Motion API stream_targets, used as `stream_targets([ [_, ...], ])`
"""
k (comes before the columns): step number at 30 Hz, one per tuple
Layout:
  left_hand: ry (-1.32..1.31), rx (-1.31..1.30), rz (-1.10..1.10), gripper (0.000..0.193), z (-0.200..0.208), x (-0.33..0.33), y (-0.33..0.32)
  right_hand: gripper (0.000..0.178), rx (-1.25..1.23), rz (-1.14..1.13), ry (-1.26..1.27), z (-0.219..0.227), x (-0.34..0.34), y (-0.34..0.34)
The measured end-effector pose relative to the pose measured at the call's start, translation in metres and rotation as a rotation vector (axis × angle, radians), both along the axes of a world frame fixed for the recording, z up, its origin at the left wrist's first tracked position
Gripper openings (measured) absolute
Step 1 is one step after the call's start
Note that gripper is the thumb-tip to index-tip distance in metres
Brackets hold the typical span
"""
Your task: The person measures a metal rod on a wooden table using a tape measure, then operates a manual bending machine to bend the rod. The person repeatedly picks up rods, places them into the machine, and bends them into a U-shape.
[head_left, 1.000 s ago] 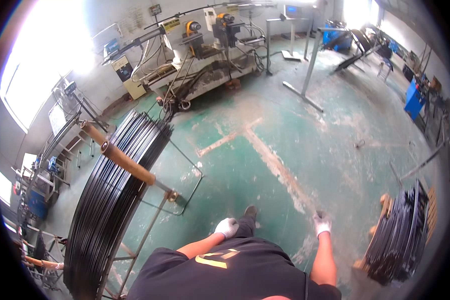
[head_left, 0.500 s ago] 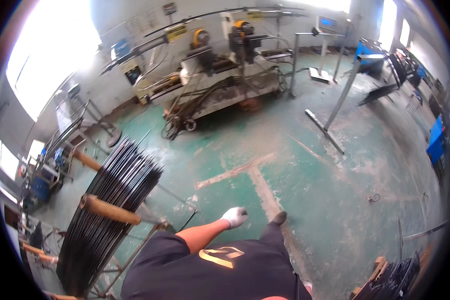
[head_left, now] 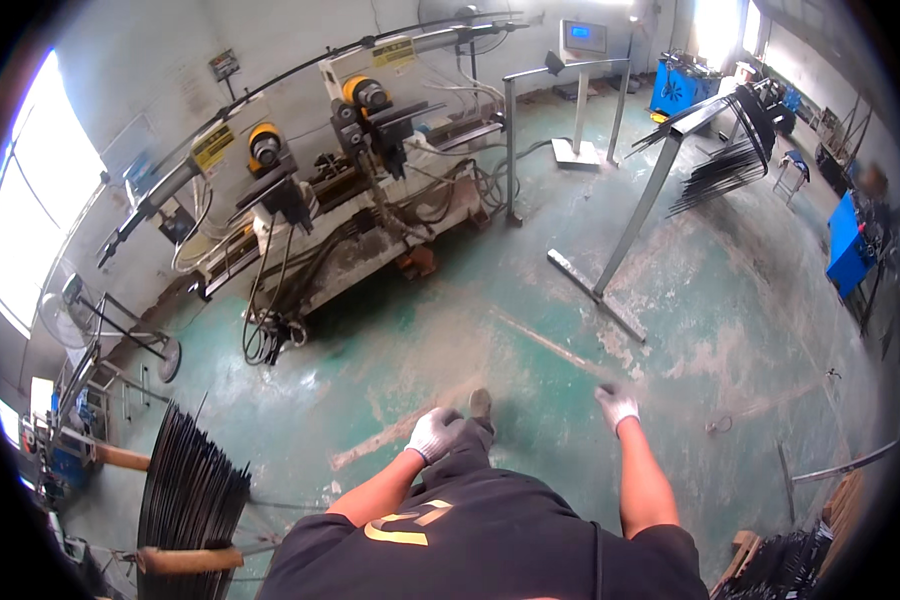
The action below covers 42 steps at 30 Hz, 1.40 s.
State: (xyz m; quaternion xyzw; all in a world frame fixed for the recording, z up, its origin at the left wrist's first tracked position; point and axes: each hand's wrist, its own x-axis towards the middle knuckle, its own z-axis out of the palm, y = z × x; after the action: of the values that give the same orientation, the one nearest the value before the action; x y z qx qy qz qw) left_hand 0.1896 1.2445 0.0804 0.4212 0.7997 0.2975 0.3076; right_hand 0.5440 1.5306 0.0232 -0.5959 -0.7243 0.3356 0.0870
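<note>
My left hand (head_left: 436, 434), in a white knitted glove with grey fingers, hangs in front of my body, above my leg. Its fingers are curled together and I see nothing in them. Out to the right, over the green floor, is my right hand (head_left: 617, 405) in a matching glove. Those fingers are bent in too, with nothing visible in them. Neither hand touches any object. Nearest on the left stands a dense bundle of thin black rods (head_left: 192, 500) on a rack with brown roller-like arms (head_left: 190, 560).
A long machine (head_left: 370, 240) with yellow-and-black heads and hanging cables stands ahead left. Ahead right, a metal stand (head_left: 638, 215) holds black rods (head_left: 720, 185). A scale (head_left: 576, 152) is behind it. A pallet with black pieces (head_left: 780, 560) lies lower right. A fan (head_left: 65, 318) stands left.
My right hand has come into view on the right. The machine and rod rack have shifted left in the picture as my view turned right, and the metal stand appears nearer.
</note>
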Motion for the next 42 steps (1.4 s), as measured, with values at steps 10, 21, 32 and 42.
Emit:
stream_targets([
  [10, -0.001, 0.242, -0.037, 0.029, 0.048, -0.185, 0.358, 0.045, -0.195, -0.041, 0.315, 0.053, -0.185, 0.225],
  [21, -0.180, 0.308, 0.106, 0.021, 0.071, -0.296, 0.709, 0.037, -0.224, -0.071, 0.648, 0.053, -0.347, 0.583],
  [32, -0.118, 0.484, 0.276, 0.016, 0.125, -0.399, 0.984, 0.033, -0.220, 0.080, 1.013, 0.217, -0.526, 0.951],
  [42, 0.168, 0.600, 0.217, 0.016, 0.134, -0.529, 1.215, 0.036, -0.046, 0.200, 0.989, 0.308, -0.681, 1.193],
])
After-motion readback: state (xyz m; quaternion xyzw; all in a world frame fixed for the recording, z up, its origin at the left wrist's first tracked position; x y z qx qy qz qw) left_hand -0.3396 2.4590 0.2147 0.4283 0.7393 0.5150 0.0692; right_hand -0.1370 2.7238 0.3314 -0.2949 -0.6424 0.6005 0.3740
